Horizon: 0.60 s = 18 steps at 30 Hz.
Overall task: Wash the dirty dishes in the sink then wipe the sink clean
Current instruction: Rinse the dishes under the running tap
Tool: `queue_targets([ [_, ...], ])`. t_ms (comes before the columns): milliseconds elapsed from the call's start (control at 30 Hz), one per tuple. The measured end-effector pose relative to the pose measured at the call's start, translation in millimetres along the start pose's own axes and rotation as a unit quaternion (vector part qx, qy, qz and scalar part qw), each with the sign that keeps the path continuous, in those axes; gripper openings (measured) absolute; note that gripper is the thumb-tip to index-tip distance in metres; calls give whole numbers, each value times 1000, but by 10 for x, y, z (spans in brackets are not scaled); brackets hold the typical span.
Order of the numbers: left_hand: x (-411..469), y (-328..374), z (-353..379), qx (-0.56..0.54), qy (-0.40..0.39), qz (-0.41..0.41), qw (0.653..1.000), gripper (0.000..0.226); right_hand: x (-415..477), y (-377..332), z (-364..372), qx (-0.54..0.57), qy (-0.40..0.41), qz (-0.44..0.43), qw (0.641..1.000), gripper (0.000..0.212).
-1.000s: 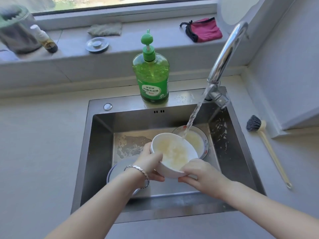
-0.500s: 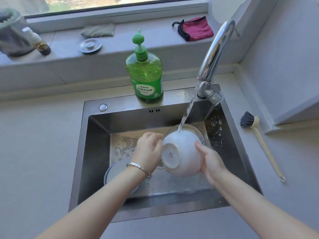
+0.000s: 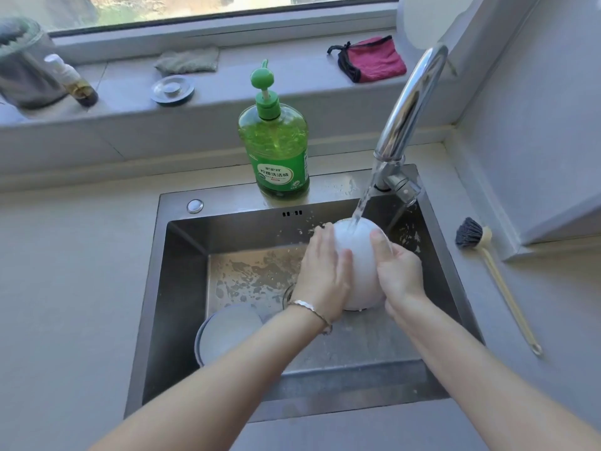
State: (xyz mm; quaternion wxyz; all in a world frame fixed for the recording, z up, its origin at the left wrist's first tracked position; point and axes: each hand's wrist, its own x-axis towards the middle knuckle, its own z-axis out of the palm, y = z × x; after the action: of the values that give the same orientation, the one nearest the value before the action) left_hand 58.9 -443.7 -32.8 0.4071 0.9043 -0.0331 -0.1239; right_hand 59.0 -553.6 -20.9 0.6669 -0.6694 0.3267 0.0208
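The washing looks to be in its middle stretch. At the near left of the sink a plate leans against the wall, partly hidden by the forearm, and appears to be waiting its turn. Pale residue streaks the sink floor to its right, so the wiping is judged not yet begun. Further right, the white bowl is held over the far middle of the basin, turned with its outside up, and the water stream from the tap lands on it. White specks dot the right wall beyond. Whether another dish sits under the bowl cannot be told. The left hand lies flat on the bowl's left side, fingers straight and pressed to the surface, seemingly rubbing it. The right hand grasps the bowl from the right, thumb across the outside; its other fingers are hidden behind the bowl.
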Motion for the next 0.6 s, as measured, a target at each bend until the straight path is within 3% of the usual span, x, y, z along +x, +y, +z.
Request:
queue_targets([
  [100, -48, 86, 34, 107, 44, 90, 989, 61, -33, -6, 47, -52, -31, -35, 998, 39],
  [167, 64, 109, -34, 88, 28, 100, 991, 52, -49, -5, 29, -53, -35, -35, 997, 40],
  [300, 250, 49, -214, -90, -27, -38, 995, 41, -76, 20, -43, -80, -64, -71, 992, 46],
  [333, 198, 59, -211, -69, -22, -25, 997, 43, -82, 27, -50, -75, -70, -70, 992, 46],
  [433, -40, 127, -127, 93, 31, 140, 985, 55, -101, 39, -23, -65, -89, -79, 991, 40],
  [500, -20, 95, -129, 104, 50, 192, 975, 54, -107, 35, 7, -70, -91, -80, 990, 38],
  [533, 45, 78, -156, 68, 56, 183, 979, 48, -107, 27, 11, -75, -87, -80, 990, 39],
  [600, 191, 44, -223, -43, 28, 65, 997, 39, -102, 4, -9, -81, -78, -70, 991, 41],
])
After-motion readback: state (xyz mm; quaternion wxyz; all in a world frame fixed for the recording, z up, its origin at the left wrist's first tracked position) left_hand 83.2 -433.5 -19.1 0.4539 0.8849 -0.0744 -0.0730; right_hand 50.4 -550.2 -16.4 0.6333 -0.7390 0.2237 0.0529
